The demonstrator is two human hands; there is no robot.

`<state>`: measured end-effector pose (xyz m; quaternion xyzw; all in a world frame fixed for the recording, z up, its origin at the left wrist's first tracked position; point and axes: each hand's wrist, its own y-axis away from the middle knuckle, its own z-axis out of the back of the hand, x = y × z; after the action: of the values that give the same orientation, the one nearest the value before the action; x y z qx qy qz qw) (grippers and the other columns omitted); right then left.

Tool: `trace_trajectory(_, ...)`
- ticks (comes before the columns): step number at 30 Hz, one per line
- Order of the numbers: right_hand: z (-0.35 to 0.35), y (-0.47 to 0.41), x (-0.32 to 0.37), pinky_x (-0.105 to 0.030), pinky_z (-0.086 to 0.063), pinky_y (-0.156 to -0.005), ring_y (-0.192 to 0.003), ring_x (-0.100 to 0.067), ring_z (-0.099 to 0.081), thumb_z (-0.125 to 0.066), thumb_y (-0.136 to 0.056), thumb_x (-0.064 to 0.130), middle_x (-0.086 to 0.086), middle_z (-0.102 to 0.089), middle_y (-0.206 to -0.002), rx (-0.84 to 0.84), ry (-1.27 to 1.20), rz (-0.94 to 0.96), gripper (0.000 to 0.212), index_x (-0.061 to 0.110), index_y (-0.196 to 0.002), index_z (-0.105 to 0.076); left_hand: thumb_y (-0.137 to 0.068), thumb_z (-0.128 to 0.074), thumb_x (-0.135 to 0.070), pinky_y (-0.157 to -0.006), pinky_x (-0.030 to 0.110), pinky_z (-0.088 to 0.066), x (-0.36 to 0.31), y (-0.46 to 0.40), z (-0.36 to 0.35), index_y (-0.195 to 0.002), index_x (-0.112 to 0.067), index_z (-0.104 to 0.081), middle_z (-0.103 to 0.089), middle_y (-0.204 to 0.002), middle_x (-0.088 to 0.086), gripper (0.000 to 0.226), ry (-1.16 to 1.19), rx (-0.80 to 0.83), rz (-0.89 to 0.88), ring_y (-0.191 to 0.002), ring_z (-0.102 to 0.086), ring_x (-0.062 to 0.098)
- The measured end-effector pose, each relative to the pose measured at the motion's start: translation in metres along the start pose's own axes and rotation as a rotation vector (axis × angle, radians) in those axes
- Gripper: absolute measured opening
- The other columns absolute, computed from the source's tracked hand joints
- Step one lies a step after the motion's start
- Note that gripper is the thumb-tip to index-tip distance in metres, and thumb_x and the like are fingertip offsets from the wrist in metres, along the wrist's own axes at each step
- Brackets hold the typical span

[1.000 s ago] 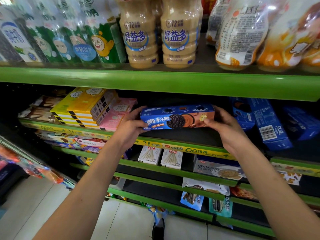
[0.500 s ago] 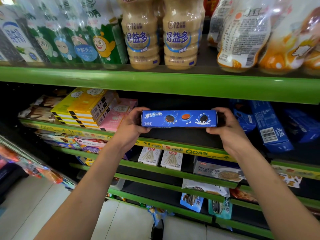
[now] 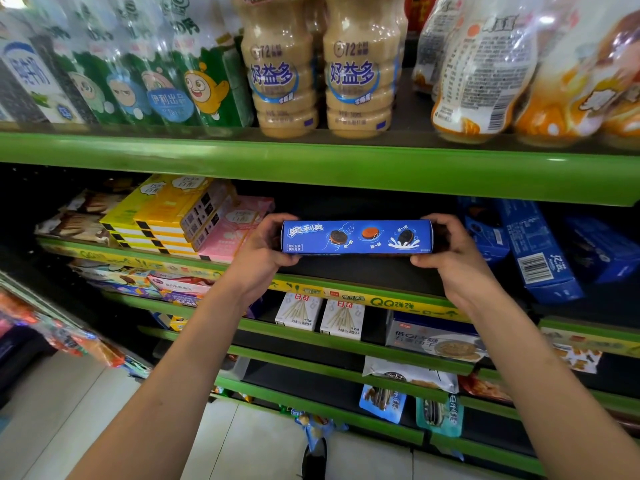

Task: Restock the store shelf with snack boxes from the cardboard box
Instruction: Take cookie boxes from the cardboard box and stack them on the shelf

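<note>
— See that? The blue cookie box (image 3: 356, 236) got rolled over. A second ago its big face with the large cookie looked at us; now the narrow side strip with three small cookies faces out.

— Who's got it?

— Both hands. The left hand (image 3: 264, 247) grips one end, the right hand (image 3: 450, 252) the other, fingers curled round the ends, box level between them.

— Down yet?

— Looks it, or nearly: it sits low over the dark bare stretch of the shelf (image 3: 346, 271), between the pink boxes (image 3: 235, 230) and the blue boxes (image 3: 530, 244). I can't tell if it's touching.

— So?

— I'd say it's turned for display; letting go comes next, then back to the carton, which I can't see.
</note>
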<state>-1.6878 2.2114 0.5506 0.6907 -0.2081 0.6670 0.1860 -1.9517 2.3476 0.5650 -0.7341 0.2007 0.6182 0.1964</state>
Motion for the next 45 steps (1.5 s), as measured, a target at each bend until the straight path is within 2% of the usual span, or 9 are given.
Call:
trace_trajectory(7,0.000,0.000,0.001,-0.049,-0.042,-0.106,-0.122,-0.027,-0.054,-0.068,-0.061,-0.021,0.002,-0.063,-0.116,0.005,0.007,-0.005,0.077,0.049,-0.093,-0.064,-0.066,-0.053,0.029,-0.096,0.049,-0.041,0.002,-0.001,0.001,-0.104,-0.021,-0.060,-0.064,-0.102,0.002,0.064,-0.006,0.000,0.007,-0.106,-0.053,0.023)
trace_trajectory(10,-0.001,0.000,0.002,-0.042,-0.045,-0.101,-0.118,-0.024,-0.055,-0.067,-0.062,-0.022,0.002,-0.063,-0.115,-0.002,0.001,-0.001,0.078,0.050,-0.090,-0.064,-0.058,-0.057,0.018,-0.091,0.041,-0.045,0.000,-0.001,0.001,-0.104,-0.021,-0.060,-0.066,-0.100,-0.001,0.061,-0.009,-0.001,0.010,-0.102,-0.056,0.019)
trace_trajectory(15,-0.002,0.002,0.005,-0.030,-0.045,-0.087,-0.110,-0.019,-0.058,-0.065,-0.064,-0.024,0.005,-0.063,-0.113,0.007,-0.013,-0.003,0.075,0.046,-0.093,-0.063,-0.058,-0.056,0.018,-0.086,0.037,-0.047,0.003,-0.002,0.001,-0.105,-0.021,-0.060,-0.068,-0.095,-0.005,0.061,-0.015,0.008,-0.001,-0.097,-0.057,0.015)
trace_trajectory(20,-0.001,0.002,0.005,-0.038,-0.044,-0.099,-0.118,-0.023,-0.055,-0.065,-0.064,-0.024,0.005,-0.063,-0.113,0.003,-0.007,-0.006,0.073,0.042,-0.097,-0.061,-0.059,-0.057,0.017,-0.088,0.037,-0.048,0.003,-0.002,0.004,-0.103,-0.026,-0.063,-0.068,-0.098,-0.005,0.062,-0.025,0.014,0.008,-0.100,-0.058,0.015)
trace_trajectory(27,-0.001,0.003,0.006,-0.042,-0.043,-0.105,-0.121,-0.023,-0.054,-0.065,-0.064,-0.022,0.005,-0.063,-0.116,0.001,-0.001,-0.014,0.074,0.045,-0.094,-0.062,-0.060,-0.057,0.017,-0.090,0.038,-0.047,0.001,0.000,0.003,-0.104,-0.025,-0.062,-0.066,-0.101,-0.004,0.061,-0.020,0.013,0.010,-0.103,-0.057,0.017)
trace_trajectory(32,-0.003,0.003,0.007,-0.034,-0.046,-0.094,-0.114,-0.020,-0.058,-0.063,-0.065,-0.023,0.005,-0.063,-0.113,-0.016,-0.026,-0.028,0.072,0.040,-0.099,-0.061,-0.075,-0.049,0.029,-0.090,0.037,-0.049,0.002,0.000,0.003,-0.112,-0.024,-0.061,-0.065,-0.105,-0.002,0.066,-0.026,0.007,0.014,-0.106,-0.057,0.018)
trace_trajectory(36,-0.004,0.002,0.011,-0.030,-0.049,-0.082,-0.097,-0.019,-0.063,-0.062,-0.075,-0.015,-0.003,-0.068,-0.106,0.002,-0.133,-0.040,0.056,0.025,-0.114,-0.059,-0.086,-0.053,0.015,-0.085,0.032,-0.057,0.000,-0.003,0.000,-0.122,-0.020,-0.059,-0.072,-0.105,-0.003,0.050,0.073,-0.056,0.037,-0.103,-0.067,0.016)
trace_trajectory(39,-0.005,0.003,0.014,-0.026,-0.045,-0.074,-0.091,-0.016,-0.062,-0.064,-0.084,-0.004,0.000,-0.069,-0.099,0.000,-0.150,-0.046,0.042,0.028,-0.112,-0.059,-0.093,-0.055,0.003,-0.082,0.032,-0.057,0.000,-0.005,-0.001,-0.121,-0.012,-0.060,-0.072,-0.108,0.001,0.032,0.093,-0.081,0.045,-0.104,-0.067,0.018)
trace_trajectory(45,-0.006,0.003,0.014,-0.025,-0.045,-0.075,-0.090,-0.013,-0.064,-0.064,-0.084,-0.003,0.002,-0.071,-0.098,-0.011,-0.151,-0.046,0.042,0.028,-0.112,-0.060,-0.094,-0.056,-0.001,-0.088,0.034,-0.056,0.003,-0.007,0.002,-0.127,-0.009,-0.058,-0.071,-0.114,0.002,0.035,0.052,-0.078,0.062,-0.109,-0.066,0.019)
